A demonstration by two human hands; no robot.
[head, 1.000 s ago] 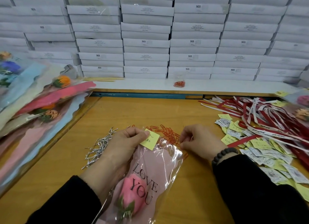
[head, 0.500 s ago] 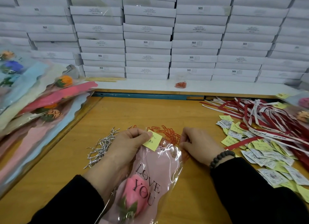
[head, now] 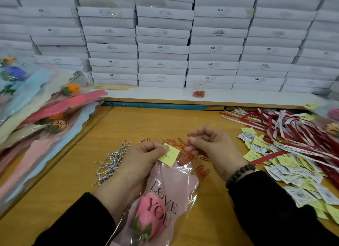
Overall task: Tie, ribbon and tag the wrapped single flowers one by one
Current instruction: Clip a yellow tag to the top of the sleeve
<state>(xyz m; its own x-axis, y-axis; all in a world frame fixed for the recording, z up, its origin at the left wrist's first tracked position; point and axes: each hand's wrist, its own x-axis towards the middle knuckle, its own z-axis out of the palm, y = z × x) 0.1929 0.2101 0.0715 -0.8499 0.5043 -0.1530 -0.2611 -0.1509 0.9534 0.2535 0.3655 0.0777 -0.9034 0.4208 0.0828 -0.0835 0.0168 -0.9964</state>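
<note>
A pink flower in a clear sleeve printed LOVE YOU (head: 161, 205) lies on the wooden table (head: 165, 122) in front of me. My left hand (head: 145, 159) pinches a yellow tag (head: 168, 154) against the sleeve's top edge. My right hand (head: 211, 146) is raised just above the loose red paper clips (head: 194, 161), its thumb and fingers pinched together on what looks like one red clip. Silver twist ties (head: 111, 161) lie to the left of my left hand.
Wrapped flowers (head: 45, 113) are piled at the left. Red and white ribbons (head: 293, 135) and yellow and white tags (head: 286, 168) cover the right side. White boxes (head: 165, 40) are stacked along the back, with a small bag of red clips (head: 198, 93) on the ledge.
My right hand has lifted off the sleeve's edge and drawn up over the clip pile with its fingers pinched. The left hand keeps the yellow tag in place.
</note>
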